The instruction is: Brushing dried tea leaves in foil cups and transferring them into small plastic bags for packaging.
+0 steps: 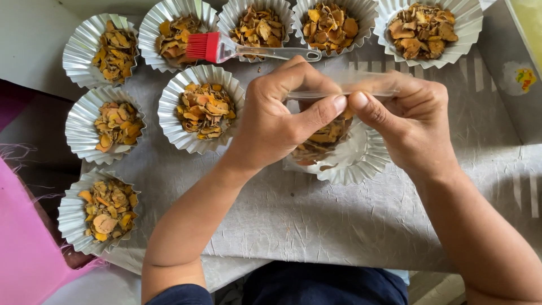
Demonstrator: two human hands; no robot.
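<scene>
Left hand (279,116): pinches the clear plastic bag (339,93) at its top edge.
Right hand (409,118): pinches the same edge (thumbs nearly touching).
Below: foil cup (355,164) of dried slices.

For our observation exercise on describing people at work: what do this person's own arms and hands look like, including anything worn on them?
Both arms are bare from above the elbow down. The left hand and right hand wear no gloves, rings, watch or bracelets. Thumbnails are short and unpainted. A dark navy sleeve edge shows at the left upper arm. No sleeve shows on the right arm.
</scene>
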